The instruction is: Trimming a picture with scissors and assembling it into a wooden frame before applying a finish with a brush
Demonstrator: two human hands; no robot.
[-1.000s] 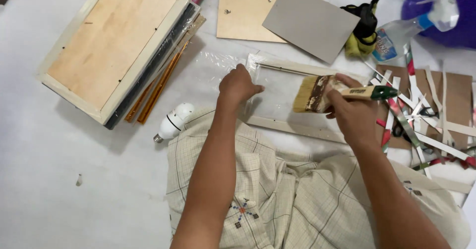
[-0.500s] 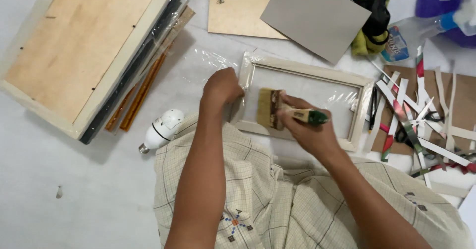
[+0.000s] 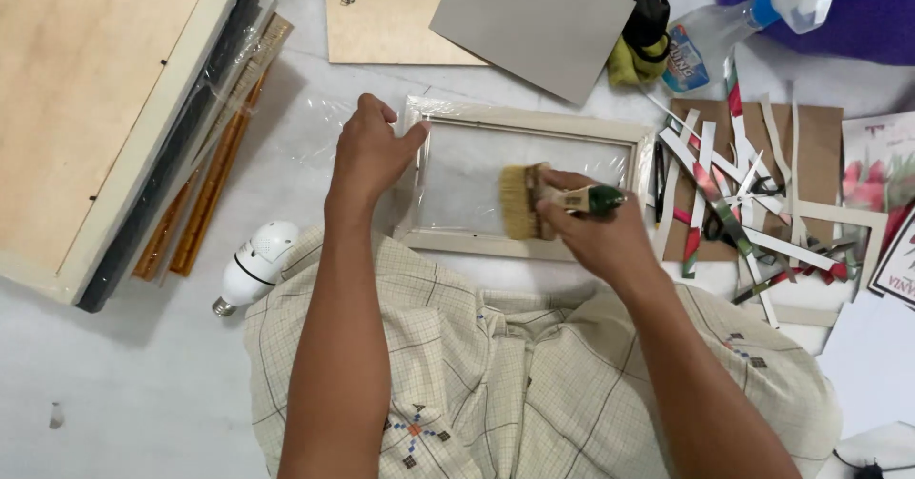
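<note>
1. At the far left we see a large wooden frame [image 3: 105, 107] lying face down, cut off by the left and top edges, with dark and amber strips along its right side.
2. Below it the pale floor [image 3: 124, 393] lies open, with only a white light bulb [image 3: 253, 264] just beside our checked cloth [image 3: 515, 374].
3. Our left hand [image 3: 367, 155] rests on the left rail of the small pale picture frame [image 3: 534, 122], fingers loosely curled, thumb spread toward the glass, pressing rather than gripping; the forearm runs straight up from the bottom edge.
4. The small frame sits in the middle, just beyond our lap, partly in clear plastic wrap whose edges are hard to trace.
5. Above it a plywood board [image 3: 391, 21] and a grey card [image 3: 534, 21] overlap, both cut by the top edge.
6. Our right hand [image 3: 596, 236] is closed round the green handle of a wide brush [image 3: 522, 203], bristles touching the glass near the frame's lower rail; the hand hides most of the handle.
7. To the right, room is tight: paper strips [image 3: 734, 193] lie scattered over a brown card, a spray bottle [image 3: 724, 26] stands beside a dark rag, and printed sheets are cut off at the right edge.
</note>
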